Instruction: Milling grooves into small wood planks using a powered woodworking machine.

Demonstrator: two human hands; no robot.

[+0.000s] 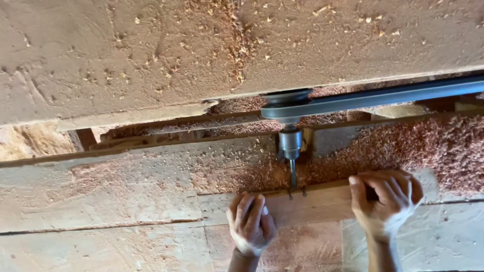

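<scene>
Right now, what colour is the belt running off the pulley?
Dark grey-black belt, seen best in the head view.

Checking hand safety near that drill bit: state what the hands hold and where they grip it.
Both hands hold the wooden strip: left hand presses flat on top left of the bit; right hand wraps its far edge, right of it.

This is looking like a woodworking workshop: reddish sawdust and shavings (428, 146) are lying in drifts over a rough, dusty wooden worktop (101, 186), and a dark belt-driven pulley (288, 103) is carrying a steel chuck with a drill bit (291, 151).
</scene>
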